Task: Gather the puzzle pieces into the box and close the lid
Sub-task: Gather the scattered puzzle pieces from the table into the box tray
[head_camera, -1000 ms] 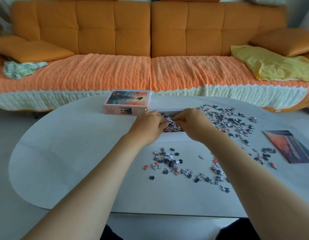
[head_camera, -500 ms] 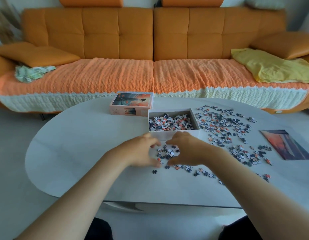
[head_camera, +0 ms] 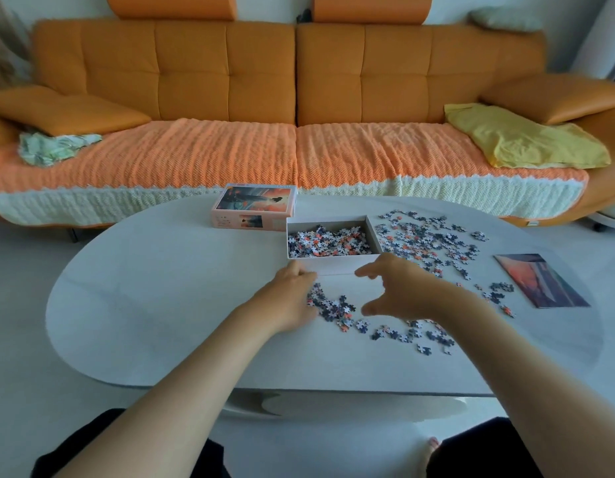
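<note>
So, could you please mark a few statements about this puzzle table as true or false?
1. The box already holds puzzle pieces. True.
2. The lid sits closed on the box. False: it lies on the table beside the box, to its left.
3. Many loose pieces lie right of the box. True.
4. The right hand holds the picture card. False: the card lies untouched, and the hand is open beside a near pile.
5. The left hand rests against that pile. True.
</note>
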Demonstrator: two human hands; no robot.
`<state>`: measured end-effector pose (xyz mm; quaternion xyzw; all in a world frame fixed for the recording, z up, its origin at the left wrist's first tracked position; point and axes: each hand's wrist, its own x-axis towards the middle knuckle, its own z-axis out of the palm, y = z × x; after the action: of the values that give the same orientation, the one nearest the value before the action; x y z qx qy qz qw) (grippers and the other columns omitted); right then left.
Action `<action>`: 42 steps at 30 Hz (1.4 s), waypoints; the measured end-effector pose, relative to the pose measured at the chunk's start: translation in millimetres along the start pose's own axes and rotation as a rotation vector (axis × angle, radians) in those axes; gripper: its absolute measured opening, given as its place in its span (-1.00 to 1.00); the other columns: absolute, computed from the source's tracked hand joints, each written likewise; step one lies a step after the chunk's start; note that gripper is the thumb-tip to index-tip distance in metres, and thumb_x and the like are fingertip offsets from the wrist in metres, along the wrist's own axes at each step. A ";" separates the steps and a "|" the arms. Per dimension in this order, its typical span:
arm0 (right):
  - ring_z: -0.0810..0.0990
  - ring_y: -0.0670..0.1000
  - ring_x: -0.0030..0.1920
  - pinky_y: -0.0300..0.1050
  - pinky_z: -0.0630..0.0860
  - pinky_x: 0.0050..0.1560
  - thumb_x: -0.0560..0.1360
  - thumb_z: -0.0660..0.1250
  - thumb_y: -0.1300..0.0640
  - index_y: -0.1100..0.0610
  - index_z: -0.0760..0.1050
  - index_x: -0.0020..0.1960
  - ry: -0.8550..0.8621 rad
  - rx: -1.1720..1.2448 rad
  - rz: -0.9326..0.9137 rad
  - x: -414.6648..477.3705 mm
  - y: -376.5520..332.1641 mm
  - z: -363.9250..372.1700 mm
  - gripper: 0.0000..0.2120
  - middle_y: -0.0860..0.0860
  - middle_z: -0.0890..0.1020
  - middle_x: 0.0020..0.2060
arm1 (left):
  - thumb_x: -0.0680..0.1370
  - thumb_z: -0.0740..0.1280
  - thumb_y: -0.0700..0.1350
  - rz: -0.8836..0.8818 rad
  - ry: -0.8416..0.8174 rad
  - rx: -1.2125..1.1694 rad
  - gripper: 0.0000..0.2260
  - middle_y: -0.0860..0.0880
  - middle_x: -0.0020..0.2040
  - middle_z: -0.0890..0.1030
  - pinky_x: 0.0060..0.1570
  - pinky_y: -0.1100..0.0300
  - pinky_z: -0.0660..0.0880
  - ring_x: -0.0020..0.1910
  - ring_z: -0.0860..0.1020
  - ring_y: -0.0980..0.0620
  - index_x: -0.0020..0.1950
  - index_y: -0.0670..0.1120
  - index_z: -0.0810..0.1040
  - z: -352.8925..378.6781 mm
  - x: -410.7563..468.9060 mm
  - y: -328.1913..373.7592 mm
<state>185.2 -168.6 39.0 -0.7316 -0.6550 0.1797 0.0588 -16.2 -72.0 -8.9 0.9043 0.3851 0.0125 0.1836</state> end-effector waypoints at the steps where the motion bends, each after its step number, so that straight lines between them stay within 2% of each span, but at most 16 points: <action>1: 0.42 0.01 0.25 -0.04 0.41 0.28 0.31 0.54 -0.14 -0.09 0.27 0.48 -0.038 -0.049 0.068 -5.1 8.0 -2.9 -0.18 0.01 0.36 0.35 | 0.55 0.29 -0.02 0.004 -0.020 0.022 -0.65 -0.02 0.27 0.32 0.24 0.02 0.40 0.34 0.28 -0.02 0.32 -0.06 0.42 1.7 1.8 3.3; 4: 0.18 0.22 0.47 0.26 0.23 0.43 0.18 0.57 -0.25 -0.11 0.09 0.54 -0.189 -0.169 0.247 -18.0 32.4 -4.4 0.08 0.10 0.14 0.48 | 0.56 0.22 -0.18 0.033 -0.032 -0.029 -0.71 -0.04 0.17 0.38 0.21 0.02 0.40 0.31 0.28 -0.01 0.28 -0.06 0.47 6.1 6.8 14.7; 7: 0.23 0.28 0.44 0.24 0.25 0.43 0.14 0.57 -0.28 -0.08 0.07 0.55 -0.247 -0.194 0.304 -25.8 46.2 -1.3 0.13 0.16 0.11 0.48 | 0.53 0.26 -0.09 0.063 -0.051 -0.066 -0.60 -0.01 0.22 0.35 0.23 0.07 0.37 0.35 0.24 0.03 0.38 -0.01 0.41 8.9 10.2 31.5; 10: 0.46 0.18 0.25 0.06 0.43 0.30 0.24 0.57 -0.17 -0.03 0.26 0.49 -0.175 -0.058 0.295 -25.9 48.5 3.6 -0.09 0.14 0.30 0.38 | 0.43 0.37 0.26 0.075 -0.073 -0.045 -0.32 0.00 0.29 0.31 0.28 0.03 0.36 0.37 0.20 0.05 0.46 0.01 0.31 15.3 14.2 48.1; 11: 0.51 0.11 0.15 -0.01 0.48 0.22 0.28 0.57 -0.11 -0.02 0.34 0.43 -0.135 -0.001 0.286 -24.0 48.3 5.7 -0.21 0.11 0.39 0.32 | 0.40 0.38 0.31 0.086 -0.063 -0.033 -0.27 0.01 0.29 0.32 0.28 0.02 0.37 0.37 0.21 0.05 0.46 0.00 0.32 18.3 15.8 52.7; 15: 0.56 0.01 0.04 -0.13 0.54 0.08 0.40 0.51 0.02 -0.02 0.53 0.25 0.017 0.098 0.200 -12.4 42.9 18.2 -0.56 0.04 0.51 0.20 | 0.48 0.39 0.19 0.121 0.016 -0.054 -0.45 0.00 0.25 0.38 0.26 0.05 0.40 0.33 0.31 0.01 0.40 0.00 0.40 25.6 24.8 60.8; 19: 0.51 -0.04 0.03 -0.19 0.47 0.03 0.48 0.43 0.06 -0.02 0.54 0.28 0.152 0.157 0.066 -6.4 36.8 33.3 -0.63 -0.03 0.49 0.17 | 0.49 0.36 0.18 0.140 0.041 -0.032 -0.49 0.02 0.19 0.39 0.23 0.03 0.41 0.29 0.32 0.02 0.39 0.04 0.42 24.2 28.6 59.1; 23: 0.49 0.04 0.16 -0.14 0.42 0.17 0.54 0.32 0.13 0.02 0.60 0.20 0.464 0.123 -0.032 -16.9 43.7 46.0 -0.76 -0.02 0.58 0.15 | 0.51 0.31 0.19 0.197 0.049 -0.016 -0.42 0.05 0.29 0.32 0.29 0.06 0.34 0.34 0.23 0.04 0.47 0.04 0.30 25.0 29.2 57.6; 25: 0.40 0.07 0.29 -0.07 0.37 0.25 0.58 0.23 0.00 0.01 0.50 0.31 0.546 0.038 0.041 -27.3 46.5 52.8 -0.68 -0.02 0.51 0.28 | 0.50 0.31 0.21 0.238 0.017 -0.001 -0.37 0.05 0.36 0.28 0.35 0.04 0.29 0.37 0.20 0.05 0.51 0.04 0.24 26.6 29.4 57.7; 28: 0.00 0.06 0.55 0.05 0.01 0.51 0.60 0.01 -0.24 -0.02 0.16 0.53 0.369 -0.039 0.200 -39.0 48.8 68.7 -0.43 0.02 0.13 0.55 | 0.49 0.33 0.19 0.299 0.004 0.029 -0.36 0.06 0.39 0.29 0.39 0.05 0.23 0.39 0.19 0.05 0.51 0.04 0.27 30.4 30.5 57.2; 30: -0.21 0.01 0.56 0.02 -0.20 0.53 0.58 -0.10 -0.29 -0.02 -0.02 0.58 0.251 -0.026 0.227 -38.8 49.2 77.4 -0.35 0.02 -0.09 0.58 | 0.49 0.36 0.15 0.315 0.020 -0.008 -0.40 0.05 0.34 0.35 0.39 0.08 0.23 0.36 0.21 0.06 0.49 0.02 0.33 31.5 32.2 56.0; 32: -0.25 -0.02 0.55 -0.03 -0.27 0.52 0.60 -0.12 -0.26 0.02 -0.08 0.59 0.222 -0.024 0.174 -33.3 46.3 81.2 -0.35 0.02 -0.13 0.57 | 0.49 0.40 0.10 0.318 0.031 -0.049 -0.44 0.04 0.29 0.39 0.38 0.14 0.23 0.33 0.25 0.07 0.45 0.00 0.40 31.0 33.7 54.4; 35: -0.17 -0.05 0.56 -0.11 -0.23 0.52 0.63 -0.02 -0.17 0.05 -0.01 0.58 0.239 0.112 0.089 -20.1 34.2 80.3 -0.40 0.00 -0.03 0.57 | 0.49 0.42 0.05 0.311 0.032 -0.101 -0.53 0.03 0.22 0.44 0.34 0.17 0.26 0.28 0.31 0.07 0.38 -0.02 0.48 29.0 34.8 50.3; 38: 0.09 0.01 0.53 -0.12 0.00 0.52 0.64 0.11 -0.01 0.11 0.18 0.54 0.308 0.295 0.009 -4.9 16.9 79.7 -0.50 0.04 0.22 0.52 | 0.46 0.44 -0.02 0.311 0.030 -0.163 -0.67 0.03 0.11 0.49 0.22 0.13 0.39 0.17 0.43 0.06 0.22 0.01 0.58 24.6 32.4 44.1; 40: 0.33 0.03 0.42 -0.24 0.19 0.38 0.62 0.16 0.12 0.13 0.34 0.45 0.353 0.447 -0.032 1.8 6.2 77.0 -0.60 0.05 0.41 0.41 | 0.43 0.47 -0.02 0.289 0.035 -0.214 -0.67 0.04 0.09 0.50 0.15 0.10 0.45 0.10 0.48 0.08 0.17 0.03 0.58 21.1 28.1 37.0; 42: 0.47 -0.02 0.28 -0.35 0.28 0.20 0.60 0.18 0.21 0.09 0.47 0.35 0.390 0.544 -0.033 3.7 0.2 72.9 -0.67 0.01 0.53 0.28 | 0.41 0.49 0.04 0.275 0.050 -0.213 -0.59 0.05 0.14 0.49 0.18 0.09 0.45 0.14 0.46 0.09 0.23 0.04 0.56 16.9 23.8 29.5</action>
<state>160.9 -175.9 -29.4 -0.6990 -0.5712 0.2038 0.3789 23.7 -79.5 -17.4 0.9233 0.2587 0.1011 0.2654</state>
